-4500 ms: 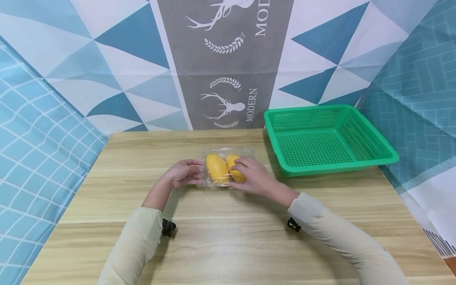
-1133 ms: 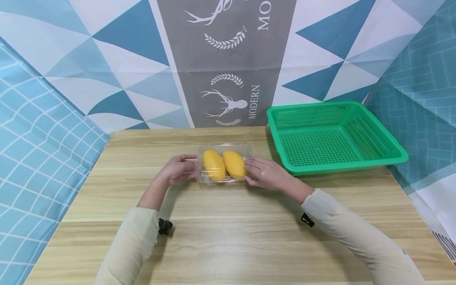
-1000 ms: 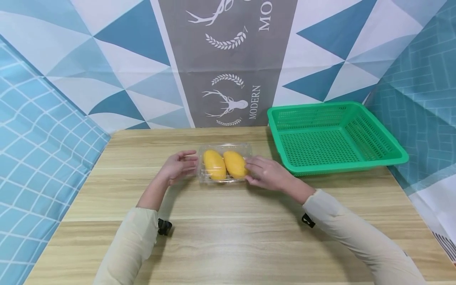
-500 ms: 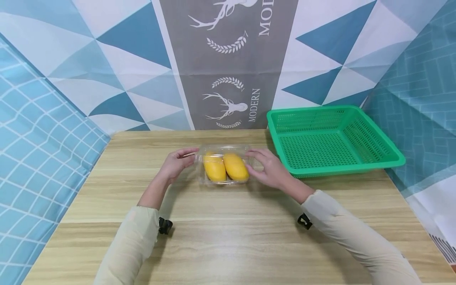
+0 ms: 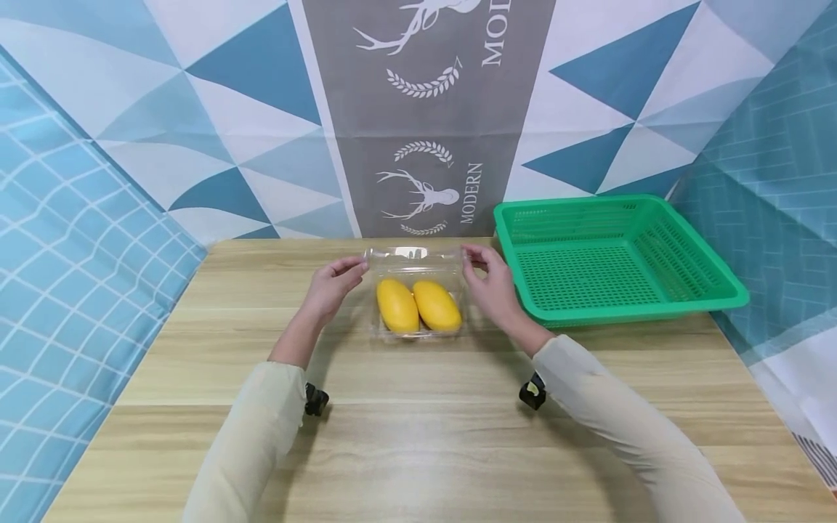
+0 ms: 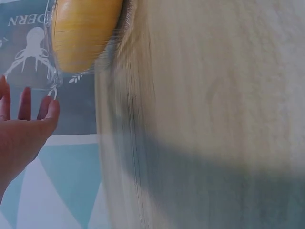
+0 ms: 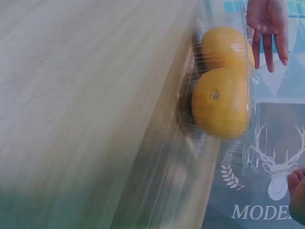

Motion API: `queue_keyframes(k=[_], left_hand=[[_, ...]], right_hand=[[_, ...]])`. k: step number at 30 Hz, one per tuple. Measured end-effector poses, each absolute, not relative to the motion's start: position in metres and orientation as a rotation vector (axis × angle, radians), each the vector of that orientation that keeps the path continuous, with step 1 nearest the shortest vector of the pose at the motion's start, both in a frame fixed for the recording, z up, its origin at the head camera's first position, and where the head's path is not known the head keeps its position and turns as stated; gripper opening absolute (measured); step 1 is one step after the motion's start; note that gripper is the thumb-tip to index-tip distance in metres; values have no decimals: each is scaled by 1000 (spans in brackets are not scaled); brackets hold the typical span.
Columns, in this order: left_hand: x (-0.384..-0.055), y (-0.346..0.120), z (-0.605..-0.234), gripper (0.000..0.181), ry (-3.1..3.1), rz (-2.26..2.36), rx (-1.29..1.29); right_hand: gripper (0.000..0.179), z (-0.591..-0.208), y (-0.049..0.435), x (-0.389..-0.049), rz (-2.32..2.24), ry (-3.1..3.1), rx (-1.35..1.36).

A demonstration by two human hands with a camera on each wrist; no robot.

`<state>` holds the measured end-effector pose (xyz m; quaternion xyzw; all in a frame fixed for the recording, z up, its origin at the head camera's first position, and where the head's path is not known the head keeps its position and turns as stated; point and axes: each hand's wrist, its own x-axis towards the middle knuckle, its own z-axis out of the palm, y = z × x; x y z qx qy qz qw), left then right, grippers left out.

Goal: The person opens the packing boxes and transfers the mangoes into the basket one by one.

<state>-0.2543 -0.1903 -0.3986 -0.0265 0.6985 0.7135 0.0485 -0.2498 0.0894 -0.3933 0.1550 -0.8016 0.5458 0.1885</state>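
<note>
In the head view, a clear plastic box [image 5: 418, 334] sits on the table with its lid [image 5: 412, 254] raised at the back. Two yellow mangoes [image 5: 397, 306] lie side by side in it, seen end-on in the right wrist view. At the lid's left corner, thumb and forefinger of my left hand [image 5: 333, 287] pinch the edge. Its other fingers look extended in the left wrist view. My right hand [image 5: 492, 285] pinches the opposite corner between curled thumb and forefinger; only part of it shows at the right edge of the right wrist view.
A green plastic basket [image 5: 621, 312] stands at the back right, close to my right hand. A patterned wall covering [image 5: 425, 109] rises behind the wooden table [image 5: 418, 436]. Black straps [image 5: 316, 399] hang below both sleeves.
My right hand has moved from over the mangoes to the box's right side, then up to the lid's corner. Both hands have lifted the lid up and back. The mangoes stay in the box.
</note>
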Motion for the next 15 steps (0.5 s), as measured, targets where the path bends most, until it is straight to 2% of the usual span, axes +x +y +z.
queue_keyframes(k=[7, 15], left_hand=[[-263, -183, -399, 13, 2020, 2308, -116], [-269, -178, -399, 7, 1993, 2385, -147]], right_hand=[[29, -393, 85, -258, 1556, -2264, 295], [27, -394, 79, -267, 1604, -2203, 245]])
